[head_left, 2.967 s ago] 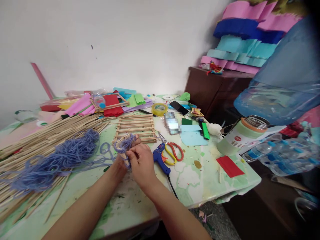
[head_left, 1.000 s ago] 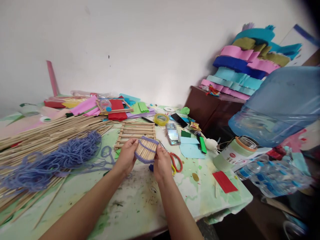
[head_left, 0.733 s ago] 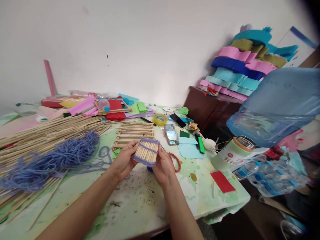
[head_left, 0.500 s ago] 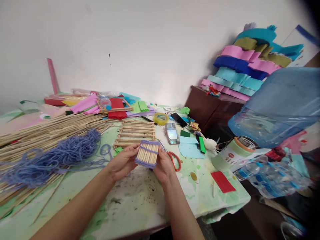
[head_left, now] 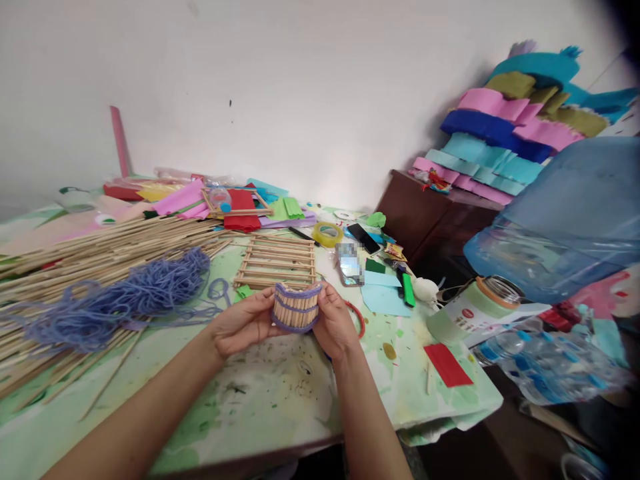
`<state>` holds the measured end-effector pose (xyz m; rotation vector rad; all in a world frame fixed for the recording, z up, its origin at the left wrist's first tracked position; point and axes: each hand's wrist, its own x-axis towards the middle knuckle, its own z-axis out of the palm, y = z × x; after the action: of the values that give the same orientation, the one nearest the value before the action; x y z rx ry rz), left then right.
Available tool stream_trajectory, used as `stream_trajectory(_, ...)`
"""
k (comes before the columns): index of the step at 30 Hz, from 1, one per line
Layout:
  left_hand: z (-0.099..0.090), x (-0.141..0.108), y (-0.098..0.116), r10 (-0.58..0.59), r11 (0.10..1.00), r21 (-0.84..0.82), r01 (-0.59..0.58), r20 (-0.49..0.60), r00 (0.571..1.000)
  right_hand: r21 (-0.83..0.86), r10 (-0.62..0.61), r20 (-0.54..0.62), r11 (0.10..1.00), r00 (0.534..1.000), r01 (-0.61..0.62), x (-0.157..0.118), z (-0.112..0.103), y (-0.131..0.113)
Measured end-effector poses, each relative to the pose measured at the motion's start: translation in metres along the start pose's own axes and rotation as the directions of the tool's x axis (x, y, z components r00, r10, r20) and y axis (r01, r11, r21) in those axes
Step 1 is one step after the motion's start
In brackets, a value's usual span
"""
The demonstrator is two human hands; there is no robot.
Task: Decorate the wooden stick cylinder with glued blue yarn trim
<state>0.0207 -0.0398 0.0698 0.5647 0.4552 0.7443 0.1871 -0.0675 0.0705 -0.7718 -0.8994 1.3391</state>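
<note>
Between my two hands is a small panel of short wooden sticks [head_left: 295, 311], bound with rows of purple yarn along its top, middle and bottom. It is bent into a curve, bulging towards me. My left hand [head_left: 245, 323] pinches its left edge, and my right hand [head_left: 336, 321] grips the right edge. Just behind it a ladder-like frame of sticks [head_left: 276, 261] lies flat on the table. Red-handled scissors [head_left: 359, 319] are partly hidden behind my right hand. To the left, a tangled heap of purple yarn [head_left: 135, 300] rests on long wooden sticks [head_left: 95, 257].
Yellow tape [head_left: 327, 233], two phones, coloured paper and a green marker [head_left: 408, 291] lie beyond my hands. A green thermos [head_left: 473, 310] stands at the right, near a large water jug [head_left: 555, 220]. The table's edge [head_left: 450, 423] is at lower right.
The stick panel was nearly flat and tilted; now it is curved and held more upright by both hands. The view has shifted slightly to the left.
</note>
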Motion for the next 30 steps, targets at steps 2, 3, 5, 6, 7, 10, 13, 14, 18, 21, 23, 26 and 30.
stream_trajectory(2, 0.001, 0.001, -0.002, 0.040, 0.999, -0.035, -0.040, -0.024, 0.999, 0.051, -0.020, -0.018, 0.998, 1.000, 0.021, 0.001, 0.003, 0.003)
stream_trajectory(3, 0.002, 0.001, -0.003, 0.052, 0.997, -0.048, -0.054, -0.035, 0.998, 0.073, -0.032, -0.028, 0.997, 0.999, 0.034, 0.001, 0.004, 0.005)
stream_trajectory(5, 0.004, 0.001, -0.005, 0.072, 0.995, -0.069, -0.076, -0.063, 0.995, 0.093, -0.048, -0.045, 0.994, 0.998, 0.052, 0.002, 0.004, 0.008)
stream_trajectory(6, 0.005, 0.001, -0.006, 0.076, 0.994, -0.077, -0.082, -0.074, 0.994, 0.090, -0.051, -0.049, 0.994, 0.997, 0.056, 0.002, 0.004, 0.009)
stream_trajectory(7, 0.005, 0.001, -0.007, 0.075, 0.993, -0.081, -0.081, -0.082, 0.994, 0.083, -0.054, -0.051, 0.995, 0.997, 0.058, 0.002, 0.004, 0.010)
stream_trajectory(10, 0.002, 0.002, -0.009, 0.046, 0.996, -0.075, -0.052, -0.088, 0.995, 0.053, -0.044, -0.040, 0.998, 0.998, 0.046, 0.001, 0.002, 0.011)
stream_trajectory(13, -0.002, 0.003, -0.010, 0.030, 0.998, -0.046, -0.035, -0.104, 0.994, -0.008, -0.003, -0.003, 1.000, 1.000, 0.003, -0.001, -0.001, 0.009)
stream_trajectory(14, -0.003, 0.003, -0.009, 0.035, 0.999, -0.033, -0.039, -0.115, 0.993, -0.028, 0.006, 0.008, 1.000, 1.000, -0.006, -0.001, -0.002, 0.008)
stream_trajectory(18, 0.002, 0.002, -0.007, 0.139, 0.990, 0.056, -0.131, -0.169, 0.976, -0.111, -0.007, -0.025, 0.994, 1.000, 0.004, 0.001, -0.006, 0.008)
stream_trajectory(21, 0.006, 0.000, -0.004, 0.383, 0.909, 0.262, -0.323, -0.225, 0.896, -0.260, -0.060, -0.130, 0.965, 0.990, 0.024, 0.000, -0.009, 0.007)
stream_trajectory(23, 0.004, -0.004, -0.001, 0.584, 0.739, 0.529, -0.417, -0.195, 0.788, -0.399, -0.115, -0.186, 0.916, 0.976, 0.032, -0.006, -0.012, 0.004)
stream_trajectory(26, -0.007, -0.011, -0.002, 0.735, 0.332, 0.858, -0.393, 0.026, 0.678, -0.695, -0.236, -0.156, 0.716, 0.959, 0.064, -0.024, -0.024, 0.001)
stream_trajectory(30, -0.028, -0.020, -0.015, 0.662, 0.088, 0.936, -0.342, 0.202, 0.722, -0.976, -0.309, -0.026, 0.214, 0.951, 0.043, -0.058, -0.049, 0.004)
